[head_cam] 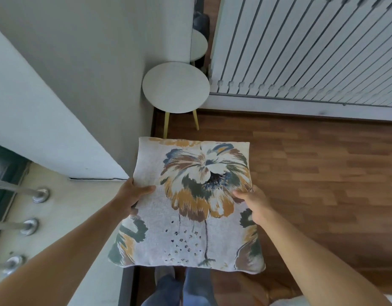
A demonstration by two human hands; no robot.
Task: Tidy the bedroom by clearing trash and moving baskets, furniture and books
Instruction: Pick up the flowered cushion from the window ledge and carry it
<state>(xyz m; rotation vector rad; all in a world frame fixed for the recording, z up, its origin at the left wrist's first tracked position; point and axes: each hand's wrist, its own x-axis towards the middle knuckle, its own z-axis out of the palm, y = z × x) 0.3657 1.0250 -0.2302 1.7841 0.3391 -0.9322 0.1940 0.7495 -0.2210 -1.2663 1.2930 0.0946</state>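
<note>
Two bare hands, one cushion. Left hand (133, 196): forearm stretched forward, thumb laid on the top face, fingers wrapped round the left edge of the floral cushion (197, 228), gripping it. Right hand (255, 204): mirrored pose, thumb on top, clamping the right edge. Cushion: held roughly flat in the air between the hands, above the wooden floor (312, 173). Round white side table (176, 87): in the floor's far corner, beyond the cushion, beside vertical blinds (301, 45).

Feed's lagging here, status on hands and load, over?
Holding: left hand, right hand grip floral cushion by its sides. Held off floor. Ahead: round side table.
</note>
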